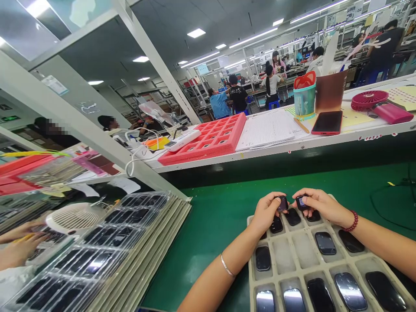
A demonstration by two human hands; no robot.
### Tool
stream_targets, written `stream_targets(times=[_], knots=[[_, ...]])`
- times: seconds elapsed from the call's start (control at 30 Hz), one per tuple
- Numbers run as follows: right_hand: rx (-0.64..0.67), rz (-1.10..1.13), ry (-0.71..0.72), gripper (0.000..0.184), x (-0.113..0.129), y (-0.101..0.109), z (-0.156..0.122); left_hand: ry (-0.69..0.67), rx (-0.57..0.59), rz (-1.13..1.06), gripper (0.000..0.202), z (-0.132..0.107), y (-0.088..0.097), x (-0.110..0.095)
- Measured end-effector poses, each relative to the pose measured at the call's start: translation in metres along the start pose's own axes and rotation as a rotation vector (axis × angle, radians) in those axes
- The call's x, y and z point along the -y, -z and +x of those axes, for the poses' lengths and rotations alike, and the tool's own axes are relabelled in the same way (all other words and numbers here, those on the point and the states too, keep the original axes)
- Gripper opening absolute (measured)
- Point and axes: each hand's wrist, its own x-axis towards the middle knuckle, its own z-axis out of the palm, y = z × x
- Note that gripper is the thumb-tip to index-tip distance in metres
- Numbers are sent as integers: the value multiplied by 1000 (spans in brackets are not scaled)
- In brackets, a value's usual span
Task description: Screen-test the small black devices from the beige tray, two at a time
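Note:
My left hand (268, 211) pinches a small dark smartwatch body (282, 203) between thumb and fingers. In my right hand (320, 205) is a second smartwatch body (302, 202), its screen showing a lit, patterned display. Both hands hover over the far edge of a pale compartment tray (275, 277). Several dark watch bodies lie in its pockets, such as one watch (263, 258) at the left and another watch (325, 243) near the middle. Two pockets in the second row hold nothing. Parts of the far row are hidden under my hands.
Stacked trays (169, 234) of dark devices stand on the green mat (208, 242) at left, beside a white fan (74, 218) and a co-worker's hands (22, 242). The shelf (260, 149) carries a red foam tray (208, 141), papers (266, 130) and a phone (327, 122).

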Motion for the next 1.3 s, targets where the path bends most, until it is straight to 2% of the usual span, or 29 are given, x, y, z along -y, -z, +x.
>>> stream_targets(times=[0.3, 0.6, 1.3], knots=[[-12, -67, 21, 35, 5, -4, -2, -18, 57, -42, 34, -1, -1, 2], [9, -132, 9, 32, 3, -5, -2, -21, 55, -34, 29, -1, -3, 3], [8, -109, 4, 35, 3, -6, -3, -38, 54, 36, 24, -4, -4, 0]])
